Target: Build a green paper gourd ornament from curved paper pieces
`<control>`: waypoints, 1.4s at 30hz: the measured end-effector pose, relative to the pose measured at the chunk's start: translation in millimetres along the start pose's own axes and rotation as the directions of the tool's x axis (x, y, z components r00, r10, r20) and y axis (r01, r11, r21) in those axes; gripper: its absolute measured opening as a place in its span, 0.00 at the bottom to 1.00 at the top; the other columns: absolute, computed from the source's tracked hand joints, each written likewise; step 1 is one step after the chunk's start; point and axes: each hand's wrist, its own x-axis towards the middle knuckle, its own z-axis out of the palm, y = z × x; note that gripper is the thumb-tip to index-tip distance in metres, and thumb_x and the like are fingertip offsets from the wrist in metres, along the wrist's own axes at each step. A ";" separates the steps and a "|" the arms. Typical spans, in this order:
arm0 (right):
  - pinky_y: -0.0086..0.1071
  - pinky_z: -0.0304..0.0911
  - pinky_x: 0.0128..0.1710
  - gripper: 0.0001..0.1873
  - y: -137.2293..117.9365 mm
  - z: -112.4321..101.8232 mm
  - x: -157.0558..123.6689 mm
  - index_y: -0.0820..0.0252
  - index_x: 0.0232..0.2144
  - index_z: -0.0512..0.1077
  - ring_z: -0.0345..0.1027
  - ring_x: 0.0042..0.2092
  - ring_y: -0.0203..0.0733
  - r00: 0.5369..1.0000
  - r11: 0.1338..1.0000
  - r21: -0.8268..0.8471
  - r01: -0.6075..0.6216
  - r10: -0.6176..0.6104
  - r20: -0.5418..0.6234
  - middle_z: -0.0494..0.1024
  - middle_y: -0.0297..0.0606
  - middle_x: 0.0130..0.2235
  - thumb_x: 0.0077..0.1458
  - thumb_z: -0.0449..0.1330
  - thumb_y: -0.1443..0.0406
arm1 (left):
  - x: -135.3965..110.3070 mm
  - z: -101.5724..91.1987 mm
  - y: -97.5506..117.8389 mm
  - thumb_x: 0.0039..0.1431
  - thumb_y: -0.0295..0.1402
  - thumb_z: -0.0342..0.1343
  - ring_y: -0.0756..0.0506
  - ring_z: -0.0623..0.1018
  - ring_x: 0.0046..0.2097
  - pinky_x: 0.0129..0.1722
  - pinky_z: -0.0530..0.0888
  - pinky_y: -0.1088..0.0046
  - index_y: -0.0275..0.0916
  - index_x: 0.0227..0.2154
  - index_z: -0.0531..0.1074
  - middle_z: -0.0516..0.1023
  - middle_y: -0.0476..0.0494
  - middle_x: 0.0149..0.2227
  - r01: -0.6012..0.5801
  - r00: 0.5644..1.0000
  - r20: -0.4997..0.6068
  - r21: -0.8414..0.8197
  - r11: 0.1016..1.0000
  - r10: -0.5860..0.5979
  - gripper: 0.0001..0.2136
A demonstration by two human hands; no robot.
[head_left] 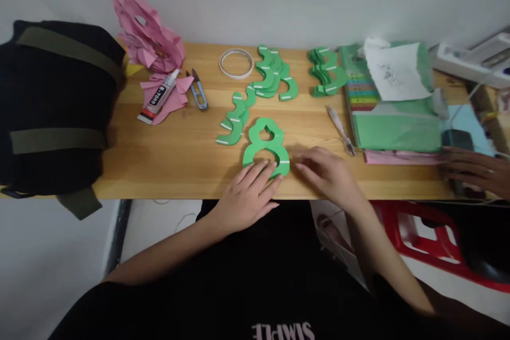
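Observation:
A thick green paper piece shaped like an 8 [255,150] lies on the wooden table near its front edge. It looks like a stack of layers, and a white strip crosses its lower right side. My left hand [251,194] rests on the bottom of this piece with its fingers stretched out flat. Just right of it, my right hand [329,175] hovers or rests by the table, fingers loosely bent, thumb and forefinger slightly apart. Nothing shows between them. Beyond lie green curved cut-outs [235,126] with white strips, a second overlapping group [271,74] and a neat stack [329,71].
At left are a dark backpack [59,101], crumpled pink paper [149,32], a glue tube [159,98] and thread snips [198,90]. A tape roll [221,64], a pen [340,130] and a green folder [398,130] lie around. Another person's hand [474,170] is far right.

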 end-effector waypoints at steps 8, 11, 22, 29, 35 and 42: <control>0.34 0.67 0.33 0.11 5.0 20.7 6.0 0.58 0.43 0.74 0.69 0.34 0.41 0.994 0.996 0.005 0.085 -0.085 0.071 0.72 0.39 0.32 0.58 0.59 0.66 | 3.6 10.9 1.1 0.62 0.47 0.54 0.37 0.62 0.65 0.59 0.62 0.60 0.40 0.60 0.63 0.61 0.39 0.65 0.086 0.992 0.084 0.049 0.995 -0.090 0.27; 0.34 0.67 0.33 0.09 5.8 21.2 7.1 0.60 0.42 0.75 0.68 0.34 0.41 0.988 0.989 0.002 0.146 -0.146 0.052 0.71 0.39 0.32 0.59 0.58 0.66 | 5.0 11.2 0.5 0.62 0.48 0.54 0.37 0.59 0.66 0.60 0.60 0.60 0.41 0.60 0.63 0.59 0.38 0.66 0.087 0.991 0.094 0.044 0.995 -0.091 0.27; 0.35 0.67 0.34 0.06 12.3 23.4 6.4 0.56 0.38 0.75 0.69 0.34 0.41 0.984 0.984 0.013 0.175 -0.175 0.032 0.73 0.37 0.31 0.58 0.59 0.66 | 11.5 8.5 -6.9 0.62 0.49 0.53 0.36 0.59 0.67 0.63 0.57 0.56 0.38 0.57 0.67 0.61 0.34 0.65 0.037 0.992 0.124 -0.025 0.999 -0.033 0.26; 0.34 0.66 0.31 0.09 16.5 22.9 4.2 0.57 0.42 0.74 0.69 0.33 0.41 0.977 0.977 0.007 0.215 -0.215 0.002 0.73 0.37 0.31 0.58 0.60 0.65 | 10.1 10.6 -8.8 0.63 0.49 0.51 0.36 0.58 0.67 0.63 0.58 0.54 0.39 0.57 0.66 0.60 0.34 0.65 0.039 0.991 0.127 -0.057 0.998 -0.031 0.25; 0.35 0.67 0.33 0.06 18.0 23.3 5.7 0.56 0.38 0.75 0.70 0.34 0.41 0.977 0.977 0.026 0.214 -0.214 0.011 0.74 0.37 0.31 0.58 0.60 0.65 | 9.6 11.0 -9.0 0.63 0.48 0.51 0.36 0.58 0.67 0.63 0.57 0.55 0.39 0.56 0.67 0.60 0.34 0.65 0.050 0.991 0.125 -0.071 0.996 -0.040 0.24; 0.36 0.67 0.33 0.06 17.8 22.8 6.2 0.55 0.38 0.75 0.71 0.35 0.42 0.977 0.976 0.038 0.214 -0.215 0.015 0.74 0.37 0.32 0.58 0.60 0.65 | 10.2 10.9 -9.1 0.64 0.47 0.50 0.36 0.58 0.67 0.63 0.57 0.56 0.39 0.55 0.68 0.61 0.33 0.65 0.055 0.994 0.103 -0.101 0.993 -0.045 0.23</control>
